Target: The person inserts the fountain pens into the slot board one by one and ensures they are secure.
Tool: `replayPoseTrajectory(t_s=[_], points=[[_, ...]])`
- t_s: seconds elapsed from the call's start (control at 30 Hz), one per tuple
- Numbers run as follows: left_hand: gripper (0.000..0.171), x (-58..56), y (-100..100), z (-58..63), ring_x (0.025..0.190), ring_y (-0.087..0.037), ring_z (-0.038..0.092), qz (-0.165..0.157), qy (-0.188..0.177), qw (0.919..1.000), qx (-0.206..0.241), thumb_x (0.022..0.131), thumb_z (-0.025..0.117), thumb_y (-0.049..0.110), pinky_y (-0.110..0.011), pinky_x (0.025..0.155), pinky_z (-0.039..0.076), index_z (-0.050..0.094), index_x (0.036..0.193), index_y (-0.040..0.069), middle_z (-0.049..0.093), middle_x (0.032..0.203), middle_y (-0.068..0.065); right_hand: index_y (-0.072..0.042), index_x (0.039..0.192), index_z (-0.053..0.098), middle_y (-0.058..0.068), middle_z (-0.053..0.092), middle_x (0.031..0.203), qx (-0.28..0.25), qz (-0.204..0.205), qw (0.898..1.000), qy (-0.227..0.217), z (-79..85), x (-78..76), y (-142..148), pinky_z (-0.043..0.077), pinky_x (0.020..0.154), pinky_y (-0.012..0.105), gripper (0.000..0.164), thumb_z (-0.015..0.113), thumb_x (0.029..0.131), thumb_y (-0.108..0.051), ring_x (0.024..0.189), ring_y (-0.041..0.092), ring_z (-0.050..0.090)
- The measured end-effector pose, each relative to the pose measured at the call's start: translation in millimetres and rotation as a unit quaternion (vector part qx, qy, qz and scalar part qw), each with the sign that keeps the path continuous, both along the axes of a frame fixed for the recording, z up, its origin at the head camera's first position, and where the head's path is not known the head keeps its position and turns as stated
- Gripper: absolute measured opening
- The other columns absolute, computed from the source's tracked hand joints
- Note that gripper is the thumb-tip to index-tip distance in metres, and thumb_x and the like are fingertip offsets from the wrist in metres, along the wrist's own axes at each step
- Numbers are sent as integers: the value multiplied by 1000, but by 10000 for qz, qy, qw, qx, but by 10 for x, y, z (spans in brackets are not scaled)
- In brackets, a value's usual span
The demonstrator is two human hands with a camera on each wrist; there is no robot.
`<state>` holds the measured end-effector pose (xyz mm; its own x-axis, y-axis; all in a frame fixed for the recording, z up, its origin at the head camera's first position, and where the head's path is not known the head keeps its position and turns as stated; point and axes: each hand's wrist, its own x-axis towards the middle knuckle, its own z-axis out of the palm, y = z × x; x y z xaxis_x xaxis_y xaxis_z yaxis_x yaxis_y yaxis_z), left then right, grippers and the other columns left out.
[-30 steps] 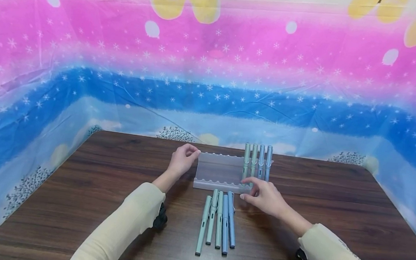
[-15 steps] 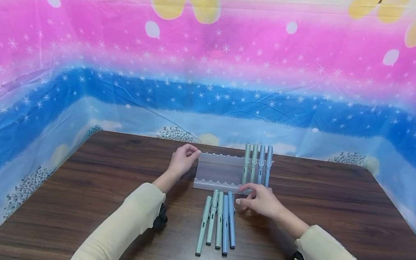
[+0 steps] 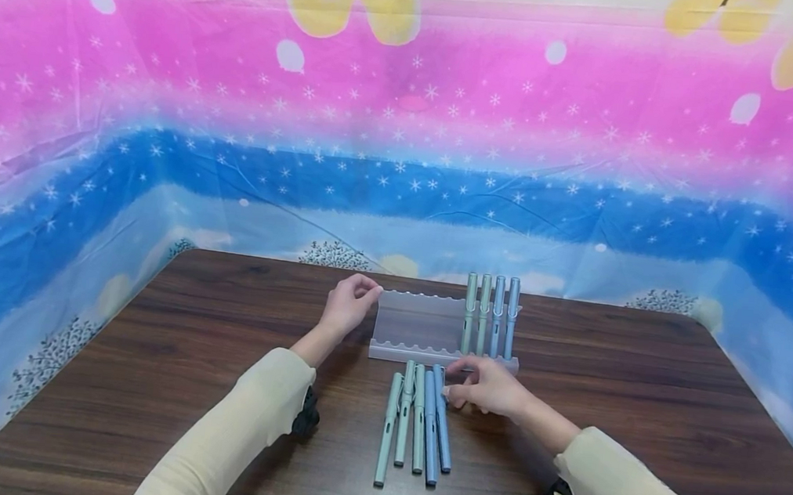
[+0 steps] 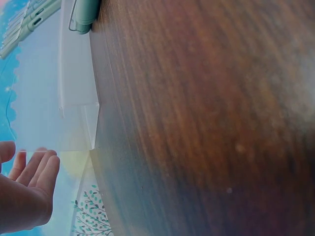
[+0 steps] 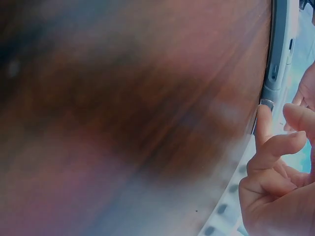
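Note:
A clear, frosted plastic pen stand with scalloped edges stands on the table. At its upper left corner my left hand pinches the edge between thumb and fingers. Two green and two blue capped pens lean side by side in the stand's right part. In front of it lie three green pens and two blue ones. My right hand is at the cap end of the rightmost blue pen. One fingertip touches that end in the right wrist view, while the thumb looks apart from it.
The dark wooden table spreads out on both sides of the stand. Behind it hangs a pink and blue patterned cloth. Black bands show at both sleeve cuffs.
My right hand has moved down and left from the stand's front ledge to the loose pens. Those pens have shifted very slightly. My left hand stays at the corner.

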<state>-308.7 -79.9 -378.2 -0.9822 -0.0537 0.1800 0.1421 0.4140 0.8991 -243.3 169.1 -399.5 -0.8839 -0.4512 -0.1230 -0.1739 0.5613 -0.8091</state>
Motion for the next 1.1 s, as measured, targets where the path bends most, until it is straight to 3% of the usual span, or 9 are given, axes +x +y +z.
replayPoseTrajectory(t_s=[0.27, 0.5, 0.83, 1.1], points=[[17, 4, 3, -1, 98, -26, 55, 26, -50, 10000, -6, 88, 55, 18, -39, 81, 43, 58, 93, 2, 61, 101, -14, -1, 113, 51, 3, 58, 61, 323, 51, 9987, 401, 7, 24, -44, 38, 40, 25, 40, 64, 81, -21, 43, 16, 46], [17, 3, 4, 7, 98, -27, 55, 36, -44, 10000, -12, 88, 55, 18, -39, 82, 43, 57, 93, 2, 61, 101, -14, 0, 117, 50, 2, 56, 57, 677, 107, 9947, 765, 27, 48, -78, 33, 39, 24, 45, 64, 81, -24, 41, 12, 42], [17, -1, 7, 6, 98, -27, 55, 51, -46, 10000, -57, 88, 55, 18, -40, 82, 42, 58, 93, 2, 61, 101, -14, 1, 117, 49, 2, 56, 58, 649, 258, 9944, 798, 37, 60, -39, 37, 41, 26, 39, 60, 81, -11, 44, 13, 46], [18, -5, 5, 6, 97, -26, 55, 49, -77, 9999, -64, 88, 55, 19, -39, 81, 43, 58, 93, 3, 61, 100, -14, -5, 105, 54, 0, 56, 58, 904, 73, 9923, 848, 33, 31, 20, 33, 42, 26, 26, 59, 81, -13, 46, 13, 47]])
